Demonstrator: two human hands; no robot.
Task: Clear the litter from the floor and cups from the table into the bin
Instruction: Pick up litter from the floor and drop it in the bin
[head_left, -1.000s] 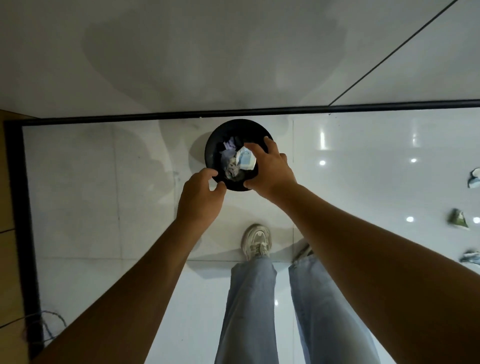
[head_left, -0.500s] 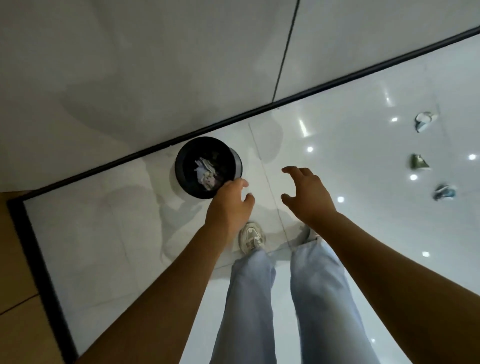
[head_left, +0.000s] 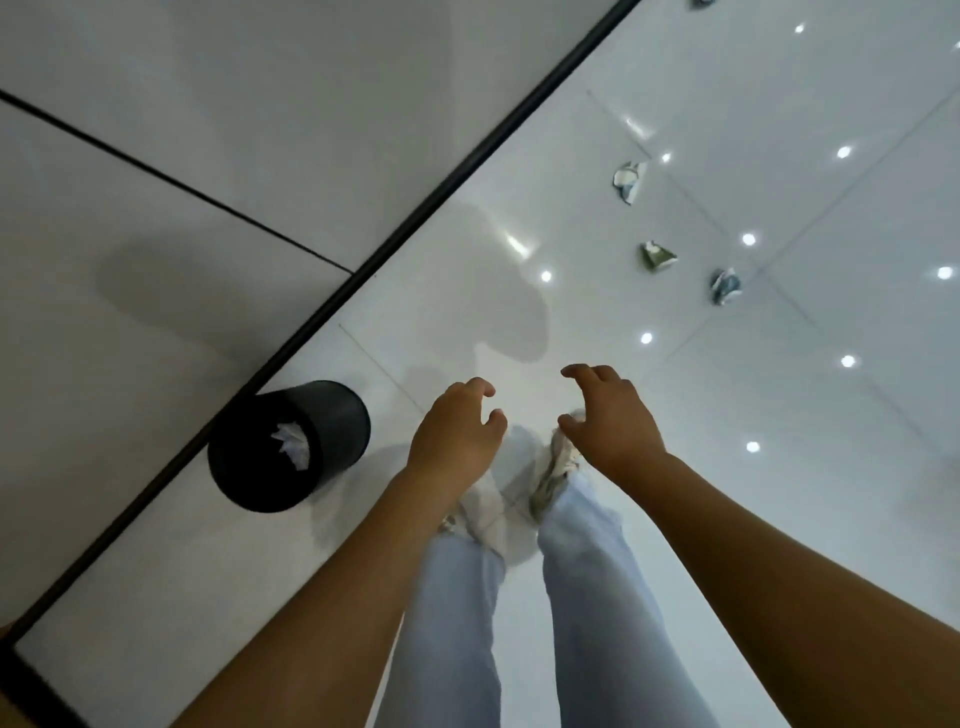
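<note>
Head view. Left hand (head_left: 457, 436) and right hand (head_left: 613, 421) both loose, fingers lightly curled, holding nothing. Bin (head_left: 291, 447) at left by wall (head_left: 156, 156), crumpled paper inside. Litter (head_left: 657, 257) well apart up the floor (head_left: 779, 415), three scraps visible. Best to step over, crouch, pinch nearest first. Nothing between; glossy tile, possibly slick.

An indoor hall or office-like room: glossy white floor tiles (head_left: 779, 467) mirror ceiling lights, black baseboard (head_left: 467, 156) toward ten o'clock.
</note>
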